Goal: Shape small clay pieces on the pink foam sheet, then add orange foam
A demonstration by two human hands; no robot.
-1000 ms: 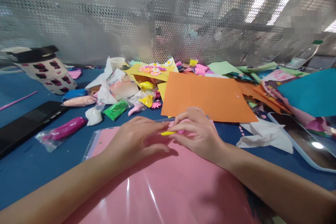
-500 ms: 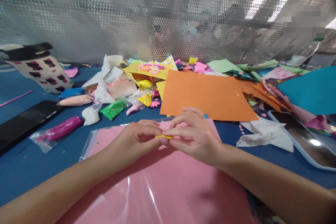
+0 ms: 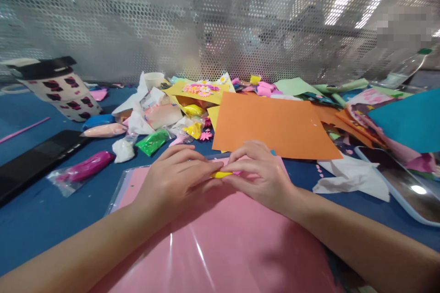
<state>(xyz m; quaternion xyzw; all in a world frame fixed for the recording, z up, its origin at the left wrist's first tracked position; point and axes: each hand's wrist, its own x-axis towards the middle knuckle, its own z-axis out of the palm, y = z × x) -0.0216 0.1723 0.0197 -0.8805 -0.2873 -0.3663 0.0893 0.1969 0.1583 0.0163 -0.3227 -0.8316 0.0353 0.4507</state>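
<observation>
A small piece of yellow modelling clay [image 3: 221, 175] is pinched between the fingertips of both hands. My left hand [image 3: 178, 174] grips its left end, the fingers bent over the top and partly hiding it. On the other end, my right hand [image 3: 259, 171] has thumb and index finger closed. Both hands are just above a pink sheet in a clear plastic sleeve [image 3: 220, 247]. Something pink shows near the right fingertips; I cannot tell what it is.
Bags of green clay [image 3: 153, 142], magenta clay [image 3: 85, 167] and white clay [image 3: 123, 149] lie to the left, near a black phone-like slab [image 3: 37, 162] and a patterned cup [image 3: 65, 91]. Orange paper [image 3: 271, 123] lies ahead. Crumpled tissue [image 3: 350, 178] and a phone [image 3: 405, 183] are at right.
My left hand has turned over more, its fingers now covering the top of the yellow clay. The clay looks thicker. The whole view has shifted slightly.
</observation>
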